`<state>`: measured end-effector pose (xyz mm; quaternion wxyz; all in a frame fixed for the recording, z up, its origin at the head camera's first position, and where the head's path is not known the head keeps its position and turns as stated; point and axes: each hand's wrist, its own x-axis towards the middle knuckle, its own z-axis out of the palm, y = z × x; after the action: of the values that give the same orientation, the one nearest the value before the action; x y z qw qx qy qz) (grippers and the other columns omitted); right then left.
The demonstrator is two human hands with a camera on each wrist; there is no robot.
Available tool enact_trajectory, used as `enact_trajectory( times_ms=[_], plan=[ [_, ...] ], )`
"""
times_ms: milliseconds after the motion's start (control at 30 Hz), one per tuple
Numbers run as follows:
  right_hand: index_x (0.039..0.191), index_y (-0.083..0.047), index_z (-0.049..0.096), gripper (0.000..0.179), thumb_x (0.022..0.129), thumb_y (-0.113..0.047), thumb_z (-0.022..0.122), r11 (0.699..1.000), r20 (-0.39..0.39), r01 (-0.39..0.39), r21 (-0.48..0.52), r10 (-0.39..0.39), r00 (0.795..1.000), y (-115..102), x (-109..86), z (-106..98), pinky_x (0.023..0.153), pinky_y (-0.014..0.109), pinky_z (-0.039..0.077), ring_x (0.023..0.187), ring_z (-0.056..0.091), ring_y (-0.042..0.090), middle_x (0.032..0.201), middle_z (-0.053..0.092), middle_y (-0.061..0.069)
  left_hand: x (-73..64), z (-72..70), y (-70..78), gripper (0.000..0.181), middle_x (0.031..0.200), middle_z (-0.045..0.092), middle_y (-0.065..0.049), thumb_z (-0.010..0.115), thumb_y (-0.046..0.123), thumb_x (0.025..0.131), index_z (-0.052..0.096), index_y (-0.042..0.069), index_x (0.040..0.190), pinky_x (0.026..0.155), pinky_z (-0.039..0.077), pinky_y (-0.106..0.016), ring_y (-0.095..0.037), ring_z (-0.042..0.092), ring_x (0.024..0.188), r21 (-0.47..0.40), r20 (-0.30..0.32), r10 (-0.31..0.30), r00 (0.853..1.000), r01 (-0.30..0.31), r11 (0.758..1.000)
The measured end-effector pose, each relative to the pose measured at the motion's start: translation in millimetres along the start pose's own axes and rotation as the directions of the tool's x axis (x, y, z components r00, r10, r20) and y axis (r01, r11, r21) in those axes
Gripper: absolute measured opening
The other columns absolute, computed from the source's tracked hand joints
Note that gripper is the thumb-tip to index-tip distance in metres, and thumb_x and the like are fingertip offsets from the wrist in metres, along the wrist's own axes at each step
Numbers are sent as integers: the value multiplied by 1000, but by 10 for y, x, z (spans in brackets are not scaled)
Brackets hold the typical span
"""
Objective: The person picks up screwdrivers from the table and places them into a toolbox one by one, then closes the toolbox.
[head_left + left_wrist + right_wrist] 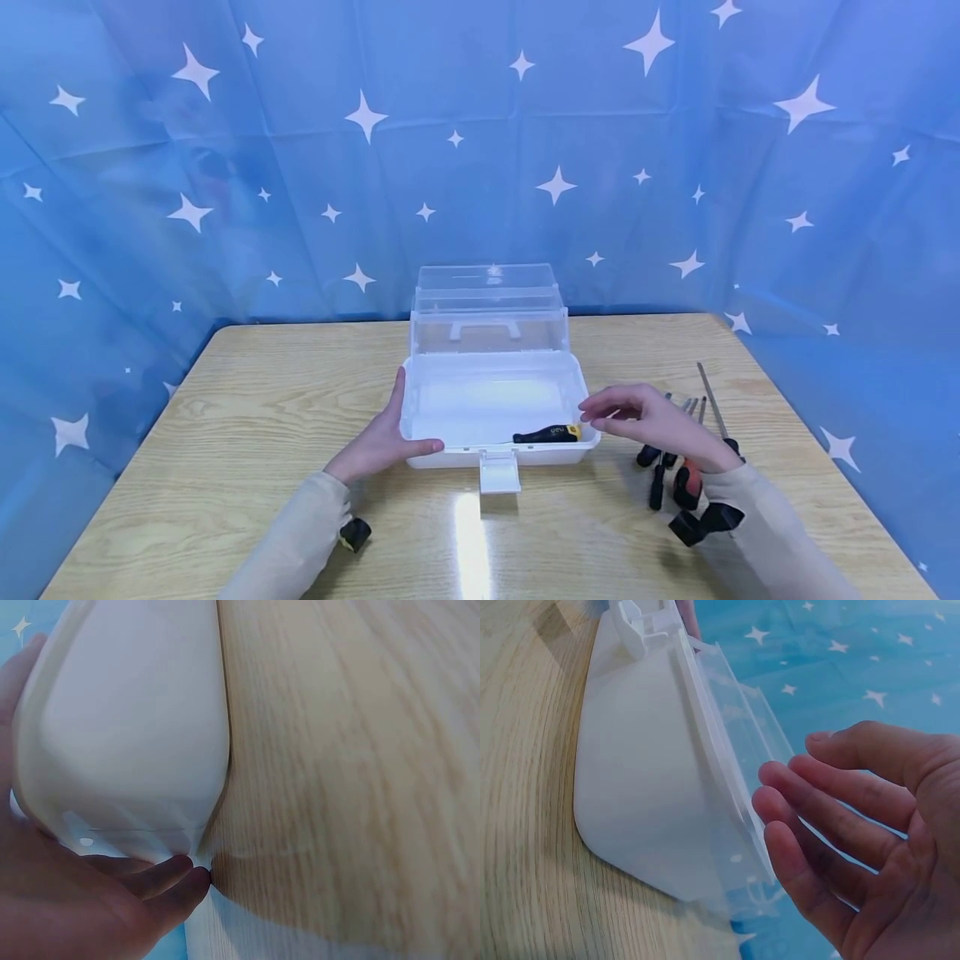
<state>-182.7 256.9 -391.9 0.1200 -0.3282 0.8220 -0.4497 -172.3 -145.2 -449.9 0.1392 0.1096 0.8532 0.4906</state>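
Observation:
A white toolbox with its clear lid raised at the back stands mid-table. My left hand holds its left end, thumb along the front rim and fingers round the side; in the left wrist view the fingertips curve against the box wall. Inside, along the front wall at the right, lies a screwdriver with a black and yellow handle. My right hand hovers at the box's right rim, fingers loosely bent. Nothing is between them in the right wrist view, where the box's end wall faces the hand.
Several screwdrivers lie on the table right of the box, partly beneath my right forearm; one has a red and black handle, another a long shaft. The box's front latch hangs down. A blue star-patterned curtain rises behind the table.

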Motion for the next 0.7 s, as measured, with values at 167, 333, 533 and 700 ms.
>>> enact_trajectory(
  times_ms=[167, 333, 533, 700],
  plan=[
    [120, 5, 63, 27, 96, -6, 60, 1000, -27, -18, 15, 19, 999, 29, -68, -35, 74, 27, 53, 95, 65, 16, 108, 68, 12, 4, 13, -15, 126, 159, -5, -16, 80, 39, 78, -20, 19, 152, 110, 19, -56, -38, 11, 142, -5, -2, -4, 1000, 4, 1000],
    [121, 2, 63, 27, 96, -7, 61, 998, -63, -58, -5, 58, 996, 91, -140, -72, 75, 27, 53, 95, 64, 12, 110, 67, 12, 6, 13, -16, 126, 159, -6, -17, 80, 39, 79, -20, 18, 152, 111, 17, -55, -38, 10, 142, -9, -1, 1, 1000, -1, 1000],
    [121, 1, 63, 27, 95, -7, 61, 998, -109, -69, -10, 67, 992, 152, -229, -101, 76, 27, 53, 95, 64, 12, 111, 67, 13, -2, 11, -18, 125, 159, -8, -15, 80, 38, 79, -20, 18, 152, 111, 17, -55, -38, 9, 142, -9, 4, -2, 1000, 2, 1000],
    [122, 6, 61, 28, 96, -3, 59, 999, -117, -45, 17, 47, 992, 190, -302, -125, 77, 26, 53, 96, 65, 13, 110, 67, 17, -3, 14, -17, 126, 159, -7, -16, 80, 40, 79, -20, 18, 152, 110, 18, -55, -39, 11, 142, -7, 2, -1, 1000, 1, 1000]
  ],
)
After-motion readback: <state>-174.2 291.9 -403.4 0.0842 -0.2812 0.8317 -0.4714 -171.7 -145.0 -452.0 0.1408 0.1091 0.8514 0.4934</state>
